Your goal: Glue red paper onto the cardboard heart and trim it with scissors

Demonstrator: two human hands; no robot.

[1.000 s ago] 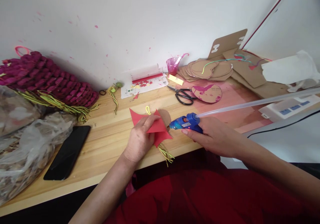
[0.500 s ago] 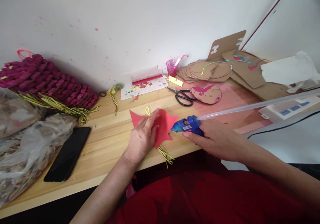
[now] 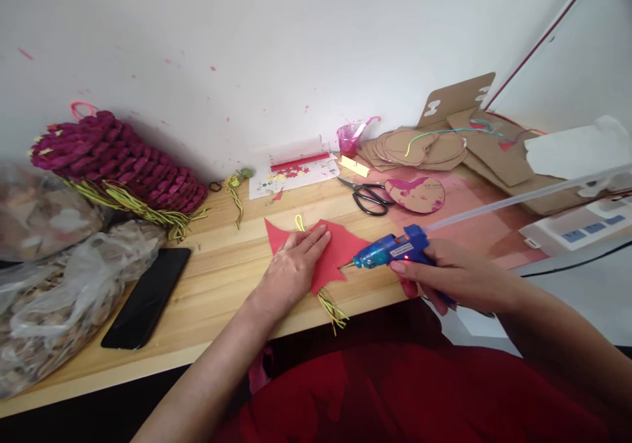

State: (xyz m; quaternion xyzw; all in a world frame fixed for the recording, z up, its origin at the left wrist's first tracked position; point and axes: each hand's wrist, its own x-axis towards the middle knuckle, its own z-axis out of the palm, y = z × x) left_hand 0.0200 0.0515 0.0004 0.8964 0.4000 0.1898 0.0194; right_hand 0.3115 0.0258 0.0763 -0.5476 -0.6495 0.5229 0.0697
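Observation:
My left hand (image 3: 296, 259) lies flat on a red paper cut-out (image 3: 338, 252) with pointed corners, its fingers stretched out over the sheet. A yellow cord loop (image 3: 299, 222) sticks out at the top of the paper, and a yellow-green cord tassel (image 3: 332, 311) hangs from its lower edge. In my right hand (image 3: 449, 272) is a blue hot glue gun (image 3: 395, 247), gripped round the handle. Its nozzle points left at the paper's right lower edge; whether it touches cannot be told. A long clear glue stick (image 3: 474, 209) extends from its back.
Black-handled scissors (image 3: 370, 199) and a painted cardboard heart (image 3: 417, 194) lie behind the glue gun. Cardboard hearts (image 3: 419, 147) are piled further back. A black phone (image 3: 148, 298), plastic bags (image 3: 64, 305) and a purple-red pine-cone-like stack (image 3: 123, 160) are left; a power strip (image 3: 582, 226) is right.
My left hand has flattened onto the red paper. The glue gun has drawn back a little to the right, so its nozzle now shows. The whole view has shifted slightly.

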